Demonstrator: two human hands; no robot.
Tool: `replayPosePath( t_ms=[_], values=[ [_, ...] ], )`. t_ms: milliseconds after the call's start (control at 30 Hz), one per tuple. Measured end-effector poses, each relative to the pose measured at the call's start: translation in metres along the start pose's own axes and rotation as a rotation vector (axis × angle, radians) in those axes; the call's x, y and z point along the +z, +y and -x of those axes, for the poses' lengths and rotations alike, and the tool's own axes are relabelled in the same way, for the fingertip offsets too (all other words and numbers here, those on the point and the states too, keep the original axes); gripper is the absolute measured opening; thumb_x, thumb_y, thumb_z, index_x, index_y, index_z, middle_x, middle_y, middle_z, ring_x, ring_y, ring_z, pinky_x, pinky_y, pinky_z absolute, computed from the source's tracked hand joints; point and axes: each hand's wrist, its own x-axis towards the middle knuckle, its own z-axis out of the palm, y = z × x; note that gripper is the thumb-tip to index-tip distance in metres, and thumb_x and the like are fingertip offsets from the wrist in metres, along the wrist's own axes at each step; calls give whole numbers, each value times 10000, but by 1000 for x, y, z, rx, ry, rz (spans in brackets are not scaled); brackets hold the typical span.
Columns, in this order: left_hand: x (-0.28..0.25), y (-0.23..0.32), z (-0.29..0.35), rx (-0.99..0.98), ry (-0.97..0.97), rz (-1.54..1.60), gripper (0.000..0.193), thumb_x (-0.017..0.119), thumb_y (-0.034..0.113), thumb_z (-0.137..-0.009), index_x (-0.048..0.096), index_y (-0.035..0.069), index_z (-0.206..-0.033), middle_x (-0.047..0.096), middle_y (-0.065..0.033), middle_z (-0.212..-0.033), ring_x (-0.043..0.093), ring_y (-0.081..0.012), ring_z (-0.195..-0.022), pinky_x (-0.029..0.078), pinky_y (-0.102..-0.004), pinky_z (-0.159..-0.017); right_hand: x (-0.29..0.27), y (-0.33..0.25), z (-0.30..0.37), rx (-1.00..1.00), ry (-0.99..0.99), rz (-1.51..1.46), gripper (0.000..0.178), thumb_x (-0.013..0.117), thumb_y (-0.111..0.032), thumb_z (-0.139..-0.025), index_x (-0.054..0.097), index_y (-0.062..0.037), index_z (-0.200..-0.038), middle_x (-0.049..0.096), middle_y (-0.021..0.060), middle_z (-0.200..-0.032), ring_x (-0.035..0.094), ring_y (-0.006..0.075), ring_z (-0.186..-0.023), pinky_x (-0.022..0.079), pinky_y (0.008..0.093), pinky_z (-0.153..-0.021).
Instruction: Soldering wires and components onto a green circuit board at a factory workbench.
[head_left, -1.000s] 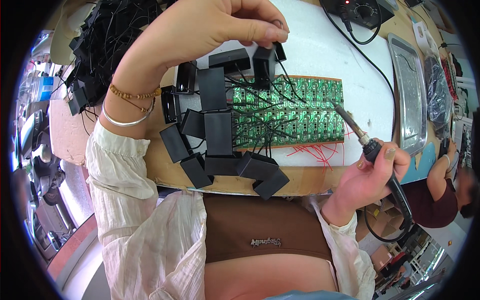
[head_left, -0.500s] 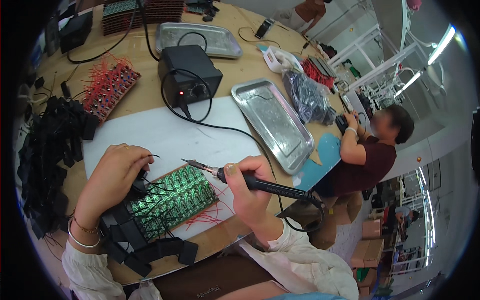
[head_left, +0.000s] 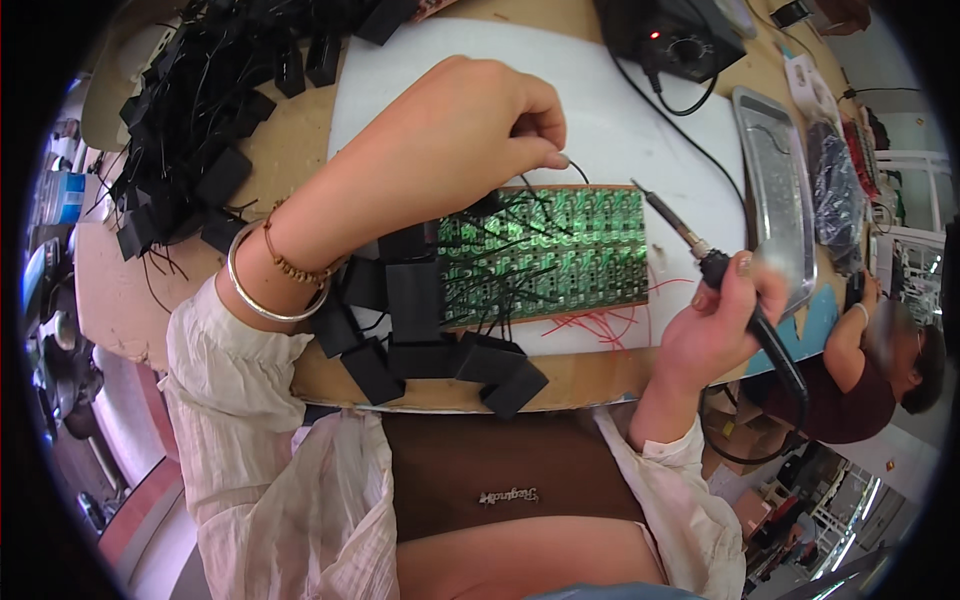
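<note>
My left hand [head_left: 490,125] is closed over the far edge of a green circuit board panel [head_left: 610,245], its fingertips pinching a thin black wire [head_left: 580,173]. The wire's free end curves down toward that edge. My right hand [head_left: 725,315] grips a black soldering iron [head_left: 716,268] like a pen. Its metal tip points up and left, by the panel's far right corner, apart from the wire. Black wires run across the panel's left part to small black boxes [head_left: 415,300] along its left and near sides. Thin red wires [head_left: 600,325] stick out under the near edge.
A white sheet [head_left: 450,60] lies under the panel. Many wired black boxes [head_left: 220,175] are heaped at left. A soldering station [head_left: 690,45] with a lit red lamp stands at far right, its cord trailing to the iron. Beyond are a metal tray [head_left: 750,110] and a co-worker [head_left: 835,395].
My view has turned, so the panel now appears level and farther right. Both hands keep their grips, on the wire and the soldering iron; the iron's tip stays near the panel's far right corner.
</note>
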Motion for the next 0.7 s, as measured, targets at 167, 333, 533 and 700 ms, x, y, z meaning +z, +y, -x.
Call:
replayPosePath(
  t_ms=[167,333,533,700],
  values=[
    [6,-4,0,46,-37,-121,138,601,118,-695,581,-12,-733,546,-99,-675,527,-174,-605,412,-264,-562,2,-2,5,-7,-95,-14,160,533,-84,-782,394,-38,-716,391,15,-535,308,47,-439,242,182,-427],
    [8,-2,-2,40,-25,-138,127,597,96,-651,573,-24,-686,535,-109,-671,527,-196,-604,420,-280,-569,1,-5,8,4,-89,-27,162,546,-76,-774,397,-39,-722,391,11,-538,309,50,-453,243,186,-429],
    [10,10,-3,100,20,-136,124,587,92,-640,572,-29,-662,539,-125,-653,537,-213,-601,425,-289,-573,-1,-5,8,23,-150,11,175,569,-79,-763,407,-43,-707,406,5,-565,309,44,-478,247,182,-445],
    [13,11,-4,103,48,-192,122,584,95,-638,577,-24,-662,552,-123,-663,538,-214,-597,426,-288,-572,0,-4,9,14,-181,69,178,589,-74,-752,421,-37,-707,422,3,-577,325,43,-493,269,181,-458]
  ],
)
